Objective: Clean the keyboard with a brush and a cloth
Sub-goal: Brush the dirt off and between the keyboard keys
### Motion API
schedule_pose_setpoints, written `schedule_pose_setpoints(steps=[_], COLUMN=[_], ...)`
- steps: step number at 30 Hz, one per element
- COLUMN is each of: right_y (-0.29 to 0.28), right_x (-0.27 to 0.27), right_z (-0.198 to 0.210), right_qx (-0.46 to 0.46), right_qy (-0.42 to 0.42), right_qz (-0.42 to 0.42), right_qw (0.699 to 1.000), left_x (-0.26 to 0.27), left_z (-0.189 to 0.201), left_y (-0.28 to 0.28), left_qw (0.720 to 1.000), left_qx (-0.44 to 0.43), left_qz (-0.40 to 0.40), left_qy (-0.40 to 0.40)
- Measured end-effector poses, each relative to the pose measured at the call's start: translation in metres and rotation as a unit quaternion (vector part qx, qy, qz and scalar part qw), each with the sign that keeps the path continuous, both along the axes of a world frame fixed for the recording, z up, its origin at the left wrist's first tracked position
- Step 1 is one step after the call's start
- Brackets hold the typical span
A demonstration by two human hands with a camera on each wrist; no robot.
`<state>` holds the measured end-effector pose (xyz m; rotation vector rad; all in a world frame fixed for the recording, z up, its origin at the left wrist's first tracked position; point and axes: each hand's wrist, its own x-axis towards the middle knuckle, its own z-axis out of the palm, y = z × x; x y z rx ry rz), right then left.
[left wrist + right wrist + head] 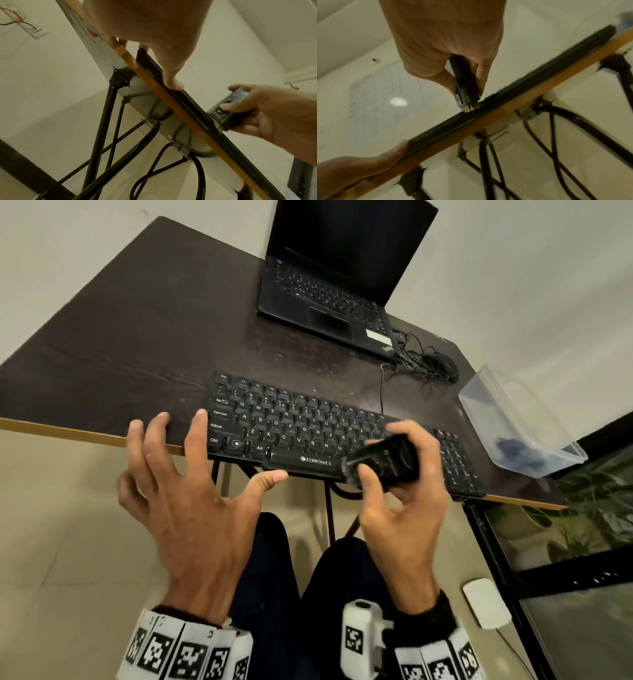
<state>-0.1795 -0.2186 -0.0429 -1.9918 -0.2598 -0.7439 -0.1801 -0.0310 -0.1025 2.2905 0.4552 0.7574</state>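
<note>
A black keyboard (308,422) lies along the near edge of a dark wooden table (137,337). My right hand (394,474) grips a black brush (387,458); its pale bristles (469,108) touch the keyboard's front edge (453,121) near the space bar. My left hand (191,460) is spread, its fingers on the table at the keyboard's left end and its thumb (173,82) against the keyboard's front rim (180,92). No cloth shows clearly.
A black laptop (335,275) stands open at the back. A wired mouse (442,364) with tangled cable lies to its right. A clear plastic box (520,419) with something dark inside sits at the table's right edge. Black metal table legs (102,135) run underneath.
</note>
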Motion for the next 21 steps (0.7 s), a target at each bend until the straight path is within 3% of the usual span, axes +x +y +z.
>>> schedule_pose_setpoints(steps=[3, 9, 15, 21], right_y=[-0.008, 0.050, -0.009, 0.054], right_x=[-0.002, -0.005, -0.005, -0.006], right_z=[-0.004, -0.010, -0.017, -0.013], right_qx=[0.009, -0.032, 0.023, -0.031], right_qy=[-0.029, -0.047, -0.042, -0.061], right_qz=[-0.039, 0.068, -0.016, 0.104], right_qw=[0.999, 0.996, 0.999, 0.992], left_x=[0.000, 0.000, 0.001, 0.000], left_z=[0.000, -0.002, -0.002, -0.002], left_y=[-0.001, 0.001, 0.001, 0.001], left_qw=[1.000, 1.000, 1.000, 1.000], left_qx=[-0.003, 0.005, 0.011, 0.010], left_qz=[0.003, 0.006, 0.009, 0.007], left_qy=[0.004, -0.003, 0.000, -0.007])
